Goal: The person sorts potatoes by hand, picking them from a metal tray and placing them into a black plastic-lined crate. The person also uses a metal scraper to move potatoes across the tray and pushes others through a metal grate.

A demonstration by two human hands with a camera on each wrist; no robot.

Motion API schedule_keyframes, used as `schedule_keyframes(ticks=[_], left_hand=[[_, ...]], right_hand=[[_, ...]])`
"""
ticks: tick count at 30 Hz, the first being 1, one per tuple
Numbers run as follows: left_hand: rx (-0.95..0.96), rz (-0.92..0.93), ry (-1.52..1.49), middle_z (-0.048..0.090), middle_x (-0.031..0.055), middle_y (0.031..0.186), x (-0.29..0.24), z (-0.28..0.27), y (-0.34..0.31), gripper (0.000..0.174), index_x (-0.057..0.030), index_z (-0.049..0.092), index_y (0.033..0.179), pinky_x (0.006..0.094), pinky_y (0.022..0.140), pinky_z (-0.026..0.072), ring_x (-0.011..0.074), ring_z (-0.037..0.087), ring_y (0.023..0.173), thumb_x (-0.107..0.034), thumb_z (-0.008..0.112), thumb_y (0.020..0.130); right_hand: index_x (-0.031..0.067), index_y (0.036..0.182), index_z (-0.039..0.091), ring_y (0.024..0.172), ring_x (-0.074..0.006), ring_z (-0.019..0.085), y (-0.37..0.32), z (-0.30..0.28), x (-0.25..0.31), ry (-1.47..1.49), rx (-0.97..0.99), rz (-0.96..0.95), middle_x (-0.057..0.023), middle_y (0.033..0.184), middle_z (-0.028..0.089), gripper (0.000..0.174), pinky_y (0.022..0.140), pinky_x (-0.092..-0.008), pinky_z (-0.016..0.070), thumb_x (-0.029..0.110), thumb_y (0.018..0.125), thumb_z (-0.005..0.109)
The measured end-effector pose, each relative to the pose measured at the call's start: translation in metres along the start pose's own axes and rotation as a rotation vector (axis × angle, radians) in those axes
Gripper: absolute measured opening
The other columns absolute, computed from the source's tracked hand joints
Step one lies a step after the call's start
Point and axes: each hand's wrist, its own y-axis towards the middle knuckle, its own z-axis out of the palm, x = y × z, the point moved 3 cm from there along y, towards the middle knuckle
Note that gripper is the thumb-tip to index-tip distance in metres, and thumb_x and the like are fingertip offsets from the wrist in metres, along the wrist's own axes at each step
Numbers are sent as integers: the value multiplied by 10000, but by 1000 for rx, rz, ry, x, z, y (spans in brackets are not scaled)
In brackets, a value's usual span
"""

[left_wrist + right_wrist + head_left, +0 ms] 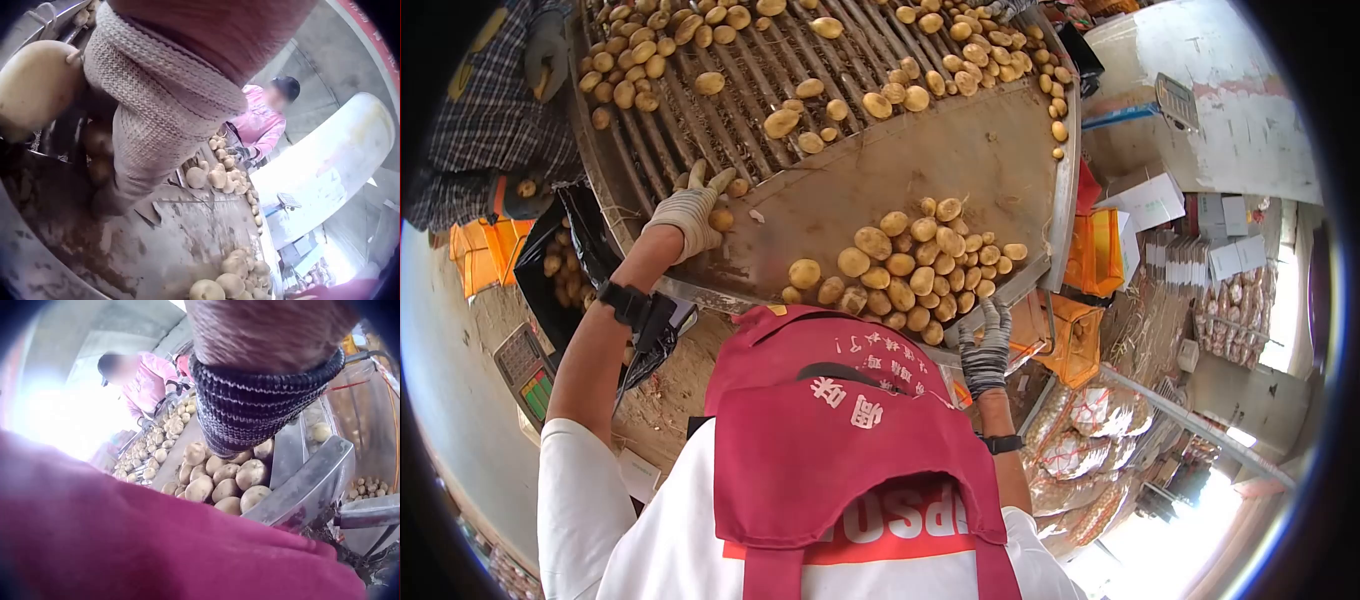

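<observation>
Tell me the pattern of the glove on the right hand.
Right glove: grey with dark stripes, shown best in the head view.

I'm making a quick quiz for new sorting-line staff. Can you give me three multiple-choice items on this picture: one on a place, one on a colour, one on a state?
1. Where is the right hand?
A. raised in the air
B. on the table's near rim, by the potato pile
C. behind the person's back

2. What colour is the glove on the left hand?
A. blue
B. red
C. off-white

3. How is the black bag at the left?
A. open, with potatoes inside
B. tied shut
C. folded flat

Answers:
1. B, since the head view shows its fingers lying on the rim next to the pile.
2. C, since the knit glove looks pale beige-white in the head and left wrist views.
3. A, since its mouth gapes and potatoes show within.
</observation>
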Motion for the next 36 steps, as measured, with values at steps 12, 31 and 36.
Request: schedule_keyframes(ticks=[12,31,36], left_hand=[[-205,446,-710,311,180,1604,-93,51,-14,674,-85,408,1504,354,1177,334,345,310,1484,-7,602,863],[-356,100,-634,330,307,1558,-48,86,-54,662,-129,391,1512,384,1136,395,418,416,1404,-70,610,890],[-414,131,-490,372,302,1532,-41,100,-47,622,-122,397,1499,408,1101,428,413,459,1362,-184,608,917]], right_hand=[[208,1504,438,1457,-456,267,66,35,76,-300,216,-452,-162,1609,271,897,1186,-555,270,499,741,808],[102,1255,632,1103,-385,631,164,92,166,-191,74,-601,-224,1261,620,441,960,-438,527,238,844,719],[54,1107,679,962,-308,693,210,59,139,430,154,-367,-164,1047,704,274,865,-409,562,230,902,719]])
